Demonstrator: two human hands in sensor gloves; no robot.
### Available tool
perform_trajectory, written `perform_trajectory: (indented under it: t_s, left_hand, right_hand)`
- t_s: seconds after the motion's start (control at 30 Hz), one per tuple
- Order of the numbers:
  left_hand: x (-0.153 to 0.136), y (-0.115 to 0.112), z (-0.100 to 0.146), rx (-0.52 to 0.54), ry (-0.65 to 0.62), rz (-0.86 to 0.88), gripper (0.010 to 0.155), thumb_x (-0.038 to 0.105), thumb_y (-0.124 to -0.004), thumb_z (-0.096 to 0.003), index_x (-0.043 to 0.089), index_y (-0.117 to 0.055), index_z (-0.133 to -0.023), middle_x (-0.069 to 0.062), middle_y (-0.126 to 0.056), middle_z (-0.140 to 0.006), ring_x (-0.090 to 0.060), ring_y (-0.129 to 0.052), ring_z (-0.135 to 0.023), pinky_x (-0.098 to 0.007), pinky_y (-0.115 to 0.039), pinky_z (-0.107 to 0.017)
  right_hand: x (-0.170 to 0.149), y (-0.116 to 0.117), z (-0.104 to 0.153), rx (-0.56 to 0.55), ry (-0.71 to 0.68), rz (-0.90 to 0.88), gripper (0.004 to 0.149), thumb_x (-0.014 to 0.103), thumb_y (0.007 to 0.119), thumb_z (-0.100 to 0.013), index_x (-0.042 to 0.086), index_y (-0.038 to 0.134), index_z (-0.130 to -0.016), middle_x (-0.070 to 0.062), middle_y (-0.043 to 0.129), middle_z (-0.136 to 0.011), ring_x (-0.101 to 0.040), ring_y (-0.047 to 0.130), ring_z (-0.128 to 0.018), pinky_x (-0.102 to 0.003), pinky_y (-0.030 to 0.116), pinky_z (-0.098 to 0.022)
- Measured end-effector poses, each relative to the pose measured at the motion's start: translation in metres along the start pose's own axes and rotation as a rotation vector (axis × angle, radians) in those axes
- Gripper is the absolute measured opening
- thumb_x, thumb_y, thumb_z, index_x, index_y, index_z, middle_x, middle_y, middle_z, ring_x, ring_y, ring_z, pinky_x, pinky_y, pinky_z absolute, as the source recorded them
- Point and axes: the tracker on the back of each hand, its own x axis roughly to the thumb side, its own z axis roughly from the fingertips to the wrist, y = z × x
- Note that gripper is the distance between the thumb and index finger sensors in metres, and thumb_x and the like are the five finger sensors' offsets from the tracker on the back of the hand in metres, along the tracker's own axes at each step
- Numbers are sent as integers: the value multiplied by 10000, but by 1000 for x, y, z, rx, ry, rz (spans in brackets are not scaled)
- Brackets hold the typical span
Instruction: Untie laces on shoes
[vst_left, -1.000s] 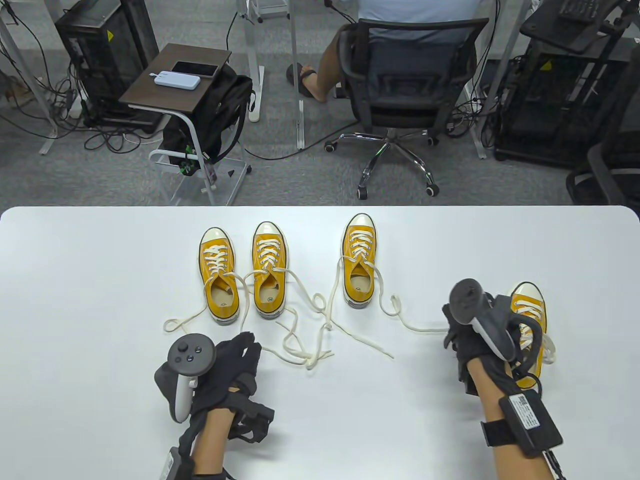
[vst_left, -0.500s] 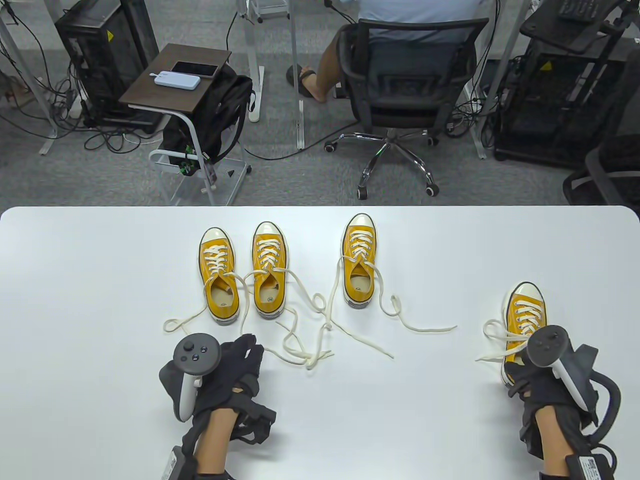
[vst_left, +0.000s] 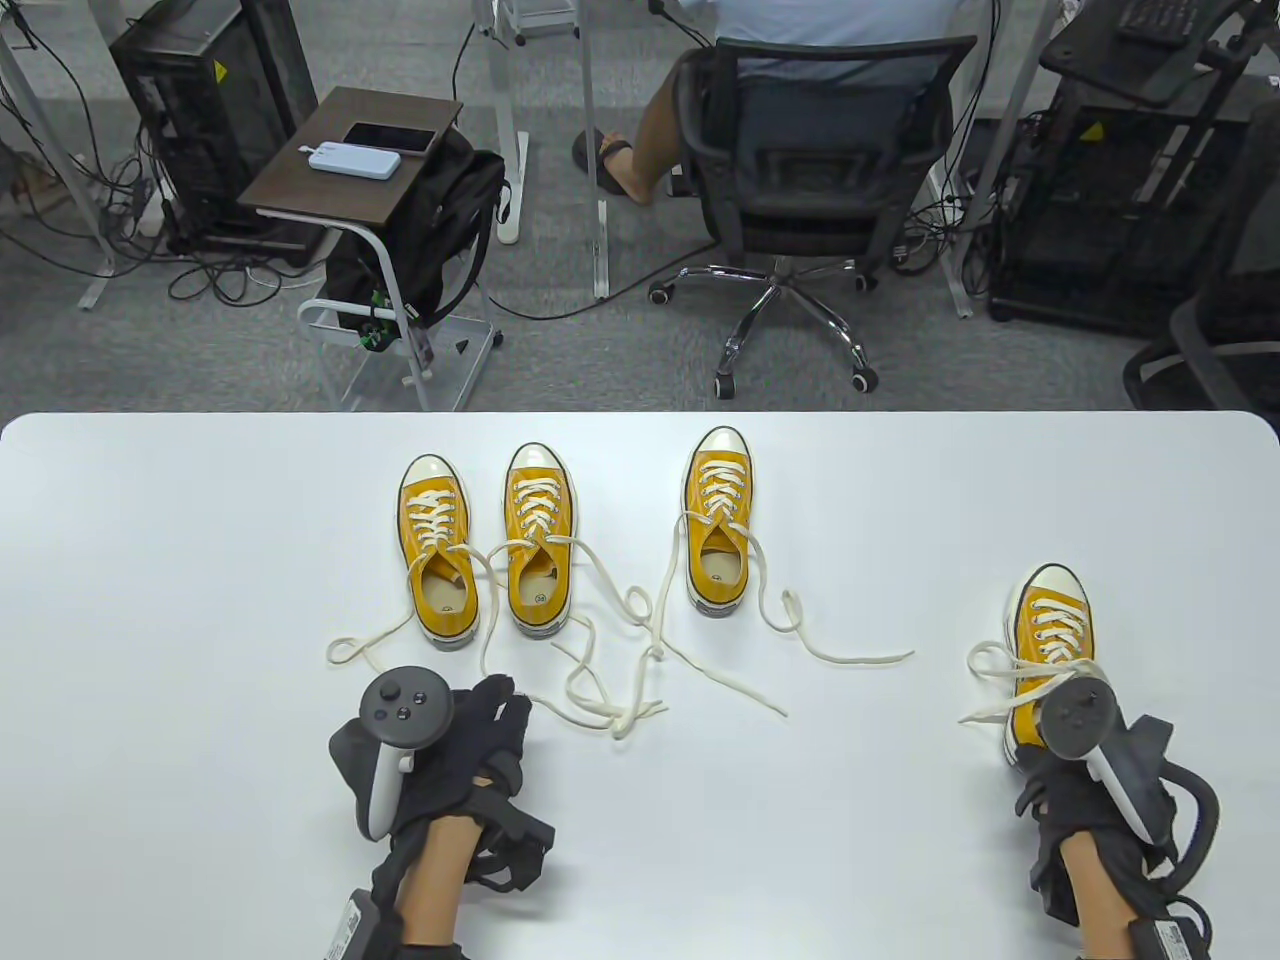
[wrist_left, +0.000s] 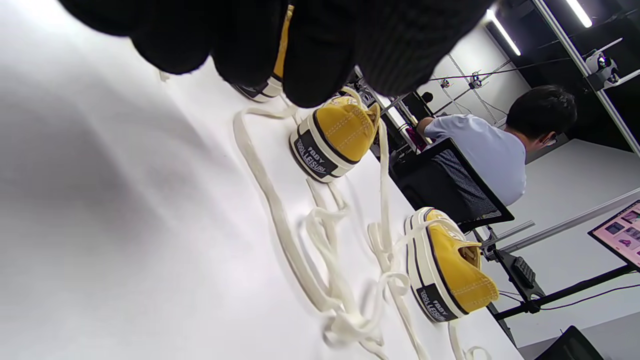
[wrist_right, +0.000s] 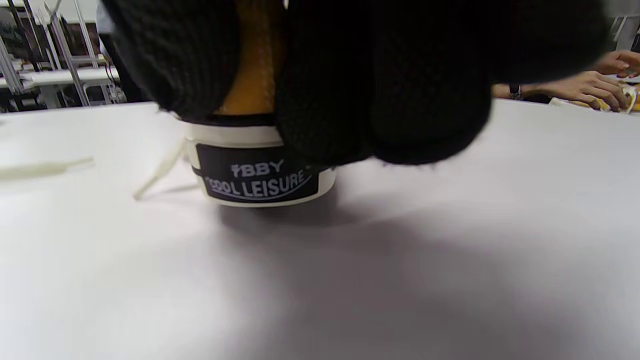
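Observation:
Four yellow canvas shoes stand on the white table (vst_left: 150, 600). Three, the left (vst_left: 437, 545), middle (vst_left: 540, 535) and third (vst_left: 717, 520), have loose white laces (vst_left: 600, 700) trailing toward me. The fourth shoe (vst_left: 1052, 625) at the right still shows a lace loop (vst_left: 985, 665) and a free end on its left side. My right hand (vst_left: 1035, 760) grips this shoe's heel; in the right wrist view the fingers (wrist_right: 400, 75) wrap over the labelled heel (wrist_right: 260, 180). My left hand (vst_left: 495, 705) rests on the table, holding nothing, near the tangled laces (wrist_left: 325, 280).
Beyond the table's far edge are a person on an office chair (vst_left: 810, 150) and a small side table (vst_left: 350, 160) with a phone. Another person's hands (wrist_right: 595, 85) show far off in the right wrist view.
My right hand has moved from over the fourth shoe's left side back to its heel, uncovering the shoe and its lace loop. My left hand has shifted slightly right.

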Motion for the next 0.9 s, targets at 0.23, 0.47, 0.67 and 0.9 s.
perform_trajectory:
  t_s: [0.23,0.47,0.67,0.9]
  left_hand:
    - [0,0,0,7,-1,-7,600,469,-701,-517,214,-732,-1060,-228,-643,-1062,-513,-672,-875,-593,-645,-611]
    - [0,0,0,8,-3,-11,601,470,-701,-517,214,-731,-1060,-230,-643,-1062,-514,-670,-876,-593,-644,-611]
    - [0,1,0,13,-9,0,600,469,-701,-517,216,-730,-1060,-230,-640,-1063,-514,-668,-877,-593,-643,-612]
    - [-1,2,0,19,-16,10,601,469,-701,-518,214,-730,-1061,-230,-641,-1062,-515,-668,-876,-594,-643,-611]
  right_hand:
    - [1,-25,6,-41,-38,-40,397,397,856,-397,256,918,-762,-186,995,-571,-351,979,-391,-519,800,-332]
    - [24,-64,26,-104,-124,-78,401,396,855,-400,246,918,-767,-188,995,-565,-354,976,-390,-524,796,-333]
    - [55,-93,56,-119,-239,-97,401,388,856,-403,241,920,-771,-197,995,-567,-367,972,-396,-531,791,-336]
    - [90,-118,96,-115,-411,-138,406,389,863,-402,226,929,-768,-201,1006,-549,-371,977,-377,-533,793,-325]
